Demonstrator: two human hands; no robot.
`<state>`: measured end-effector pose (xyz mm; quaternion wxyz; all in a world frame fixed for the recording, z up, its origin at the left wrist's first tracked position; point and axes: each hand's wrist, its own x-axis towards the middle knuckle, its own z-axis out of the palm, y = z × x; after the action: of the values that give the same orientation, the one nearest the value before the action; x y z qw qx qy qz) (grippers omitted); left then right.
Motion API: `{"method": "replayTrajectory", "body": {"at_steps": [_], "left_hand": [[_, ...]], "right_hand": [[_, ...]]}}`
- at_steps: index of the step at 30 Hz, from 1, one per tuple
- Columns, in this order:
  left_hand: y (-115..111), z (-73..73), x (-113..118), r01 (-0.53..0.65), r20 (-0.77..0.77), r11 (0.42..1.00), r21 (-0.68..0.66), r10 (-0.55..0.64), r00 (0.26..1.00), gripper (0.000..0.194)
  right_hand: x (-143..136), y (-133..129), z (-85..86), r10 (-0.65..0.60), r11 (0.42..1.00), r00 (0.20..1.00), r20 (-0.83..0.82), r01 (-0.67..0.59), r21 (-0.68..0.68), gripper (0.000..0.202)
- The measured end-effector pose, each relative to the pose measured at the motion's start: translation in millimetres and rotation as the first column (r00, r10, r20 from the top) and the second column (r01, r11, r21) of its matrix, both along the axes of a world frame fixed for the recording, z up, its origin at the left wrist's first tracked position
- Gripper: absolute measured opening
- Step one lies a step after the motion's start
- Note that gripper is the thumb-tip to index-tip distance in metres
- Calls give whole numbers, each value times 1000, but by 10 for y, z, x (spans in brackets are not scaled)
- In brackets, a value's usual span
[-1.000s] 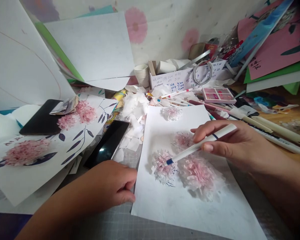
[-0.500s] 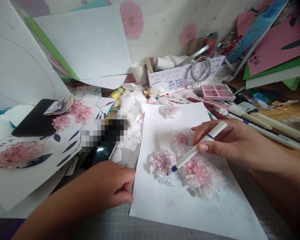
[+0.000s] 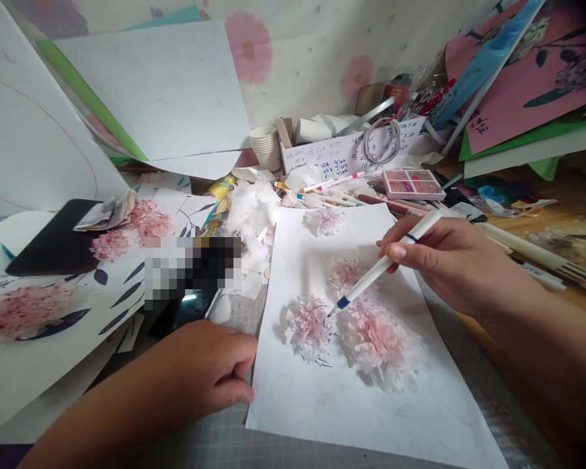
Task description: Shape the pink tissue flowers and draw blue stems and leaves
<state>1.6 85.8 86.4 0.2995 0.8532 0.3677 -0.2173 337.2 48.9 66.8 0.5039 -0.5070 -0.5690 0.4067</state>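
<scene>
Holding slim white pen w/ dark-blue bands [image 3: 376, 272] in R hand [image 3: 449, 264], slanted down to R edge of small frilly pink-&-white paper flower [image 3: 307, 327] on white paper sheet [image 3: 293, 404]; can't tell if touching. Resting loosely curled L hand [image 3: 222, 365] at sheet's L edge, nr glossy black phone [image 3: 186, 311], partly pixelated. Beyond sheet, can spot stack of white paper cups [image 3: 264, 148], pink 4-pan palette [image 3: 414, 185] & white box w/ handwritten nos. [image 3: 344, 151]

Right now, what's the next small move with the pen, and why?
Probably a short mark beside the left flower on the right sheet: the right hand holds the pen, tip at the flower's right edge, and dark strokes already show at its lower right.
</scene>
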Motion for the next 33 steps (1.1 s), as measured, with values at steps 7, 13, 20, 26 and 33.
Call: {"method": "replayTrajectory", "body": {"at_steps": [7,13,20,26,33], "left_hand": [[-9,53,50,-8,-27,1000,-13,8,1000,25],[-4,11,2,-9,2,1000,11,9,1000,23],[0,-14,1,-17,20,1000,-8,17,1000,24],[17,42,-2,-84,31,996,-22,84,996,24],[-344,74,-28,-288,78,948,133,279,957,17]], "right_hand": [[-23,10,-24,-51,999,996,-75,49,-20,33],[-43,19,-56,12,1000,1000,-15,-12,-19,28],[-62,32,-51,-9,1000,993,-118,12,26,26],[-97,58,-50,-9,998,987,-159,18,58,26],[-2,93,-20,-132,972,934,-332,188,142,21]]}}
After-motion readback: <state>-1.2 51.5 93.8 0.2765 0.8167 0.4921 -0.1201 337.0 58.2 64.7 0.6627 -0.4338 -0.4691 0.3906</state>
